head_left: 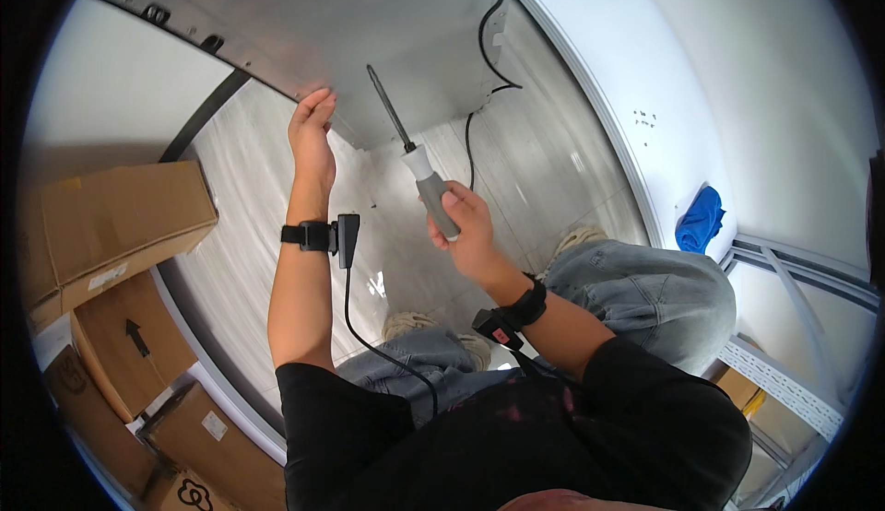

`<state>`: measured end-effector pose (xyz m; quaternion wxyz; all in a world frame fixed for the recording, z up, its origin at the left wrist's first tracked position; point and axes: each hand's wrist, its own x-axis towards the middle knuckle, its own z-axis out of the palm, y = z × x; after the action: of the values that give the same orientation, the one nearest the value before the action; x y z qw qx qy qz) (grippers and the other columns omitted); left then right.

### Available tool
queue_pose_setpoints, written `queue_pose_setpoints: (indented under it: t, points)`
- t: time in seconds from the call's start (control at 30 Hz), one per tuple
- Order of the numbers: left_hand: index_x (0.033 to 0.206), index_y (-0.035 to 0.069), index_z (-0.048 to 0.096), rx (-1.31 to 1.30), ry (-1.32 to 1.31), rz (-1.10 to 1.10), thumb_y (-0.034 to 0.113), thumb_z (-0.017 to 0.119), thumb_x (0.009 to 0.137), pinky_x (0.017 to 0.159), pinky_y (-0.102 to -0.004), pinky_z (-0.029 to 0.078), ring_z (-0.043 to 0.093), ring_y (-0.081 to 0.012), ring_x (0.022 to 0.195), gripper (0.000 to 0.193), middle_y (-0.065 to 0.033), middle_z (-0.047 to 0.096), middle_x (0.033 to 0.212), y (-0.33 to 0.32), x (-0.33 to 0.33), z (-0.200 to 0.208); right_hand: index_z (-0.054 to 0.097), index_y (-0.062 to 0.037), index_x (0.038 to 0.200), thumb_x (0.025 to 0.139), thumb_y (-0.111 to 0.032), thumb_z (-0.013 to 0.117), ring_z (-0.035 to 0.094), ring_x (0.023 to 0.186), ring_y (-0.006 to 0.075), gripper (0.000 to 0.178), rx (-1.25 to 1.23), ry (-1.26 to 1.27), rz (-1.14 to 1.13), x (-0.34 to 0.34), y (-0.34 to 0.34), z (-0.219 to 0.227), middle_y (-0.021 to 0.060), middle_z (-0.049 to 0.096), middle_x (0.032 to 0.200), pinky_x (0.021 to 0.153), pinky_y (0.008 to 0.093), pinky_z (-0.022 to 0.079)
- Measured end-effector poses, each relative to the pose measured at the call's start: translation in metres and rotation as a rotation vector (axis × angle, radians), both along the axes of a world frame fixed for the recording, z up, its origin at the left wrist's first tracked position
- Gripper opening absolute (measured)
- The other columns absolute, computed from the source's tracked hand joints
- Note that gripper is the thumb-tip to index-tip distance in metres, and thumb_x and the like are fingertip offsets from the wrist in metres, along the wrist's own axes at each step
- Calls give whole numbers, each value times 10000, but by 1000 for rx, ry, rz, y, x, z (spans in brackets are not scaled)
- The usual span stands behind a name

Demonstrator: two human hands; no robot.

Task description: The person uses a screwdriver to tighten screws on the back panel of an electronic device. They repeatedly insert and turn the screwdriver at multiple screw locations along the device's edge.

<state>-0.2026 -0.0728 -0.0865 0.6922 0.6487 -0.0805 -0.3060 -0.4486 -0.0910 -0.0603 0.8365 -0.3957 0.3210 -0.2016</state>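
A screwdriver (433, 199) with a grey and white handle is gripped in my right hand (468, 233). Its dark shaft points up and away, with the tip in front of a large grey metal panel (369, 13). Whether the tip touches the panel I cannot tell. My left hand (313, 138) rests at the lower left edge of that panel, fingertips on or just beside it, fingers stretched out and holding no tool. Small screws or holes and dark fittings (212, 44) line the panel's left edge.
Cardboard boxes (129, 225) are stacked at the left. A black cable (486, 36) runs down the panel's right side to the light floor (572, 161). A blue cloth (701, 221) lies at the right, near a metal shelf frame (784, 382). Wrist-strap cables hang from both arms.
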Motion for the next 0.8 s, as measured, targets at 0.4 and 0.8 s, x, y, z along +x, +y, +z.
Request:
queue_pose_setpoints:
  t: [0.4, 0.8]
  points:
    - [992, 69, 588, 67, -20, 139, 28, 565, 827, 739, -236, 405, 550, -100, 870, 171, -9, 603, 923, -25, -31, 1, 497, 16, 1010, 887, -359, 566, 452, 520, 92, 401, -213, -253, -374, -1, -31, 25, 37, 517, 646, 469, 233, 357]
    - [979, 78, 604, 65, 53, -771, 137, 568, 876, 757, -251, 426, 580, -103, 838, 124, -4, 625, 902, -130, -157, 64, 498, -52, 891, 932, -387, 469, 456, 452, 138, 339, -294, -373, -769, -32, -253, 172, 53, 525, 598, 432, 274, 335]
